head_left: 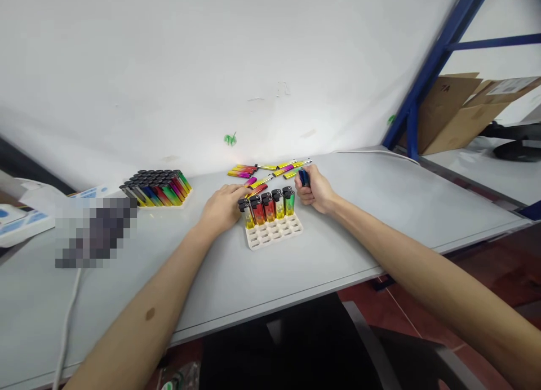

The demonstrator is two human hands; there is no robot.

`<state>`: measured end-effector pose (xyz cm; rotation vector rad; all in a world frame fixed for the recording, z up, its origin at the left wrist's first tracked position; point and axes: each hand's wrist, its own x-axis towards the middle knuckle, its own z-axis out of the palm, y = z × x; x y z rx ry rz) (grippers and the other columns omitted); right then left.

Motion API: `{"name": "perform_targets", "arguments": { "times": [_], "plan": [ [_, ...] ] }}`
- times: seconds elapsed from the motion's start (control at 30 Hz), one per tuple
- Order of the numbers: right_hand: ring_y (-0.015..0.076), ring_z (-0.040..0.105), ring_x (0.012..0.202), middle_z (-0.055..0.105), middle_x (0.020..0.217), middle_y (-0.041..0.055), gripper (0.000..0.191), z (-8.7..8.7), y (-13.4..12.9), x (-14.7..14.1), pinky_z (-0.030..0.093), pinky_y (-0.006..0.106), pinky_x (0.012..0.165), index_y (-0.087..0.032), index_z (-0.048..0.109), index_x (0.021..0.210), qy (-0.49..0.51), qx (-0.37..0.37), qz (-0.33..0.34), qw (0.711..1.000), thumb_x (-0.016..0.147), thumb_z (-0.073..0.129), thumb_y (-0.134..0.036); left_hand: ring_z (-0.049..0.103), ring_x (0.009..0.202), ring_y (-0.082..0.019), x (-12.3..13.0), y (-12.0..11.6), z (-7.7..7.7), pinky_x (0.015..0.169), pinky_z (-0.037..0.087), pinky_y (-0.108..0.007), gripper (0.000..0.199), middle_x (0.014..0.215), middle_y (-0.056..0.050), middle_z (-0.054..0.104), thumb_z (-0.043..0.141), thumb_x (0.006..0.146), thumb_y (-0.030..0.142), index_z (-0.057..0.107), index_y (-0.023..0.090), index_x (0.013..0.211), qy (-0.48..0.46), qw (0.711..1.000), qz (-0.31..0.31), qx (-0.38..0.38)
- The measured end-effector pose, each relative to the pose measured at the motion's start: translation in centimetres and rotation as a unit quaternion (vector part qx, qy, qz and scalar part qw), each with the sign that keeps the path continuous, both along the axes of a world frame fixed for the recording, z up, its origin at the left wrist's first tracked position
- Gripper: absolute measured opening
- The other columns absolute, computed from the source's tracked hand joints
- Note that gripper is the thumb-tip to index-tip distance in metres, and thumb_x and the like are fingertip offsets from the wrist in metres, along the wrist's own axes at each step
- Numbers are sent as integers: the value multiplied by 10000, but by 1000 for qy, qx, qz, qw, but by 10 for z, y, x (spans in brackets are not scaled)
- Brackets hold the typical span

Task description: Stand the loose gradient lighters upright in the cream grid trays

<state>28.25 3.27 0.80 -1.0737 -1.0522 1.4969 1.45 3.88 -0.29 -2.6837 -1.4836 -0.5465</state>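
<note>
My right hand (316, 190) is closed in a fist round a blue lighter (304, 177), whose upper end shows above the fingers, just right of a white rack. In the white rack (274, 232), several lighters (269, 207) with black tops stand upright along the back, in red, yellow and green; the front holes hold none. At the rack's left end lies my left hand (224, 207), fingers stretched toward the back row, with fingertips partly hidden behind the lighters. Behind both hands, loose lighter bodies (284, 169) in yellow, pink and red are scattered on the table.
A full rack of colourful lighters (158, 187) stands at the left. Nearer is a pixelated dark object (99, 229) with a white cable (70, 317). A white wall (253, 69) rises behind the table (338, 249). Cardboard boxes (460, 114) sit beyond the blue frame (426, 69).
</note>
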Motion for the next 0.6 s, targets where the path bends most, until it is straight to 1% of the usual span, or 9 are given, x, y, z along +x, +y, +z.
{"name": "perform_targets", "arguments": {
  "times": [0.17,0.27,0.4,0.47,0.6],
  "plan": [
    [74,98,404,206,480,-95,446,-1,1,0,107,193,363,-228,391,659,2,0,4,1000,958,369,-558,588,1111,-298,1,0,4,879,504,-433,313,1235,-63,699,521,868,189,693,267,1117,30,999,42,3],
    [76,97,409,210,485,-91,394,-1,1,1,103,190,367,-228,378,660,7,11,13,1000,949,381,-497,581,1106,-310,2,0,5,855,490,-441,301,1188,-82,703,522,852,158,682,253,1089,49,997,58,10],
    [80,95,413,218,490,-85,364,0,0,1,103,187,373,-230,366,665,9,16,23,1000,948,363,-459,565,1130,-314,1,1,3,860,475,-443,294,1159,-97,698,535,839,140,679,244,1073,52,997,56,22],
    [81,93,412,218,489,-85,375,-1,1,0,104,189,372,-232,362,667,5,12,21,1000,952,357,-477,554,1146,-315,1,1,2,881,470,-452,295,1170,-99,694,534,851,154,684,245,1088,44,997,52,29],
    [81,99,408,215,491,-88,408,-3,1,-1,107,196,371,-232,379,669,0,5,8,1000,958,364,-519,512,1209,-326,1,2,0,944,459,-487,376,1285,-93,668,547,852,174,690,254,1191,32,998,40,33]
  ]
}}
